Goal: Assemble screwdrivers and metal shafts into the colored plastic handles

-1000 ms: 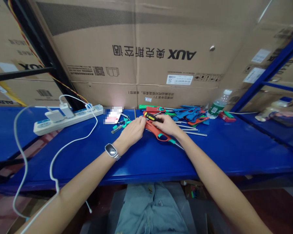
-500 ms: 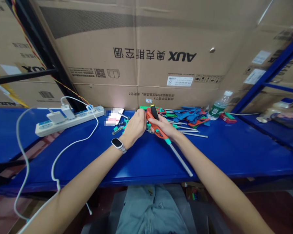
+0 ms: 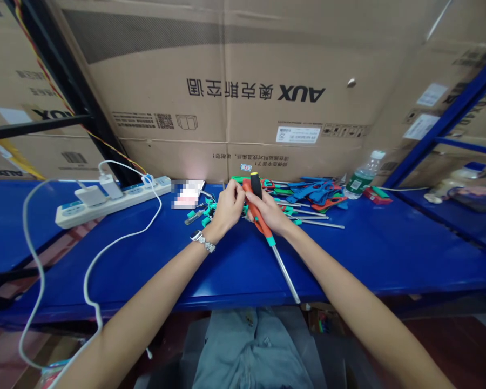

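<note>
My right hand (image 3: pixel 272 214) is wrapped round the orange handle of a long-necked gas lighter (image 3: pixel 262 220). Its metal tube slants down toward the table's front edge. A screwdriver with a black and yellow handle (image 3: pixel 255 185) stands up from the same grip, its lower part hidden by my fingers. My left hand (image 3: pixel 229 208), wearing a watch at the wrist, is closed in a pinch close beside the lighter's handle end; what its fingers hold is hidden. Behind both hands lie green lighter parts with metal tubes (image 3: pixel 314 222), and blue handle pieces (image 3: pixel 314 190) are piled to the right.
On the blue table (image 3: pixel 372 254) a white power strip (image 3: pixel 113 202) with chargers and trailing cables lies at left. A plastic bottle (image 3: pixel 362 175) and a small red box (image 3: pixel 378 195) are at right. A large cardboard box (image 3: pixel 227 116) forms the back.
The lighter's tube tip has swung left and a little toward me. My left hand has turned, so the watch shows more edge-on. The screwdriver stays in my right hand.
</note>
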`<control>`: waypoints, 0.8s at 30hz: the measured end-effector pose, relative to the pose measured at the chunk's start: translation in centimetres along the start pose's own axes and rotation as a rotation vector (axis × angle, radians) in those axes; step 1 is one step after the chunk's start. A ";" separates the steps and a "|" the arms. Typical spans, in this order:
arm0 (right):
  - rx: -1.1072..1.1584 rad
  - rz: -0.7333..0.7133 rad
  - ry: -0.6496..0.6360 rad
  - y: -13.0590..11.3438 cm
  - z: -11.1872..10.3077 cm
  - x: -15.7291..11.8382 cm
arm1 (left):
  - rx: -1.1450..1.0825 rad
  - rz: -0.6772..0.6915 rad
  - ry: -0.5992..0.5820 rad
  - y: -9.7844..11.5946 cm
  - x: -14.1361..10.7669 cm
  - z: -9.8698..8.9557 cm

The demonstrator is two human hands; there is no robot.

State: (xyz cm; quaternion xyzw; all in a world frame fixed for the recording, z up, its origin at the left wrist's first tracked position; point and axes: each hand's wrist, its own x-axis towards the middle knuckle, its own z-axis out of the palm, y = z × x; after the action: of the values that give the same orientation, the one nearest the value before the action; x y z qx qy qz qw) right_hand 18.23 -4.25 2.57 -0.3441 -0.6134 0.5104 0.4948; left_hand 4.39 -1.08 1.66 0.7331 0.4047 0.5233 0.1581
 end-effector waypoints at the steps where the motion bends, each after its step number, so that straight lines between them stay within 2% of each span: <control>1: -0.012 0.003 0.000 -0.1 0.1 -0.1 | -0.011 -0.024 0.012 -0.1 0.0 -0.1; 8: -0.056 0.013 0.030 -0.5 0.7 -0.3 | 0.004 -0.093 0.050 -0.1 -0.1 -0.3; 13: -0.079 0.049 0.067 -0.4 0.6 -0.3 | 0.254 0.007 0.003 0.2 -0.5 -0.6; 16: -0.052 0.052 0.069 -0.5 0.5 -0.3 | 0.322 0.043 -0.062 0.2 -0.5 -0.4; 18: -0.049 0.045 0.052 -0.5 0.4 -0.4 | 0.313 0.029 -0.067 0.1 -0.4 -0.3; 22: -0.061 0.044 0.034 -0.5 0.3 -0.3 | 0.191 -0.034 0.009 -0.3 -0.2 -0.7; 24: -0.031 0.066 0.072 -0.5 -0.2 -0.1 | 0.146 -0.022 -0.030 -0.5 -0.3 -1.6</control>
State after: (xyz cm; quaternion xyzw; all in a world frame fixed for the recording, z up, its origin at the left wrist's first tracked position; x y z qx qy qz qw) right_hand 18.52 -4.43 3.04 -0.3896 -0.5913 0.5042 0.4942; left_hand 2.73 -1.33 1.80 0.7458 0.4475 0.4797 0.1161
